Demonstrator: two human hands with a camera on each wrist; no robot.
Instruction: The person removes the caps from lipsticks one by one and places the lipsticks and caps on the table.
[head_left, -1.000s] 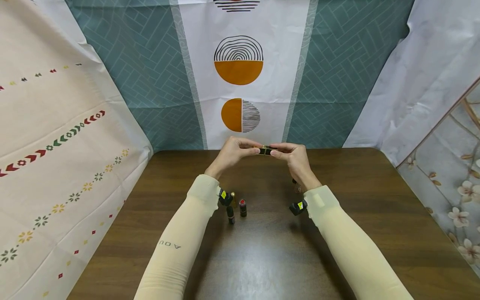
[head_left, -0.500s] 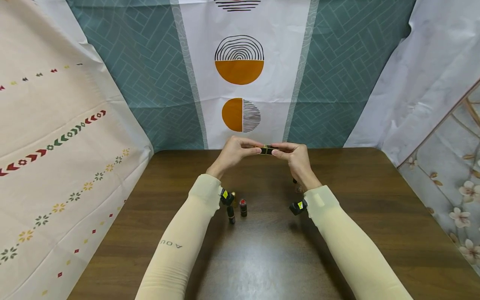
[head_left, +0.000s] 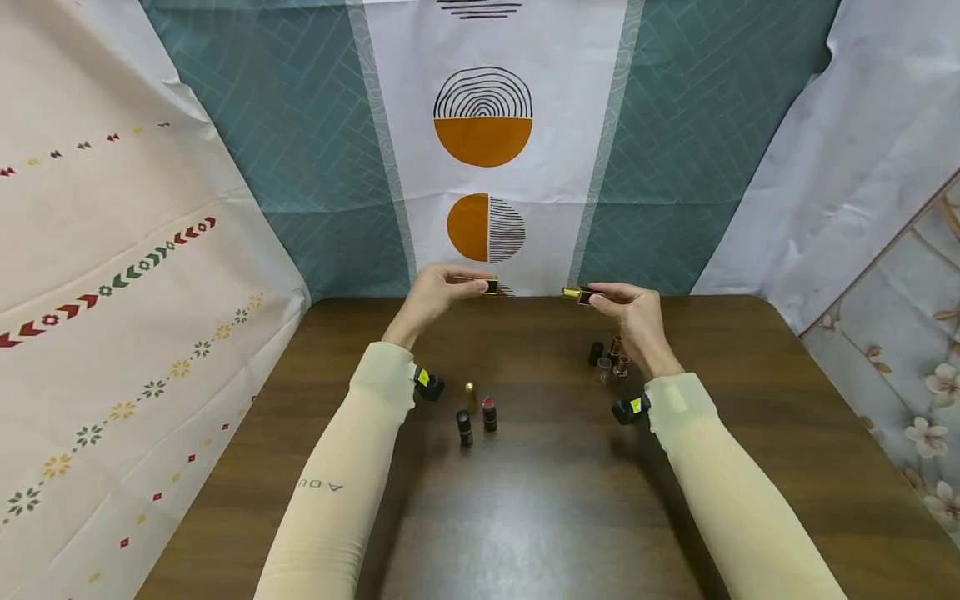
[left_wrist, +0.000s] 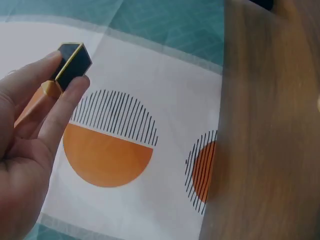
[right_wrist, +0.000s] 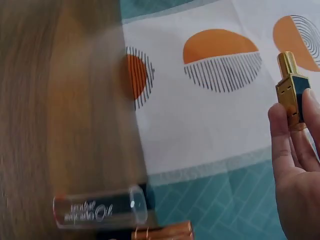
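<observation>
Above the table's far edge, my left hand (head_left: 437, 293) pinches a black lipstick cap (head_left: 491, 287) with gold edging between thumb and fingers. The left wrist view shows that cap (left_wrist: 74, 66) up close, its dark faces framed in gold. Across from it, my right hand (head_left: 636, 321) holds the matching lipstick base (head_left: 585, 296), whose gold inner tube points toward the cap. In the right wrist view the base (right_wrist: 286, 100) has a gold side and a dark side, with the bare tube standing out of its top. A wide gap lies between the two parts.
Left of centre on the wooden table (head_left: 495, 525) stand a black lipstick (head_left: 465, 428), a red-topped one (head_left: 489, 414) and a gold bullet-shaped one (head_left: 470, 397). Near my right wrist are a black cap (head_left: 596, 353), a clear cap (head_left: 603, 372) and copper-coloured tubes (head_left: 622, 365).
My hands have drawn apart, left hand leftward and right hand rightward. The black and gold lipstick, whole before, is now split into cap and base, baring the gold tube.
</observation>
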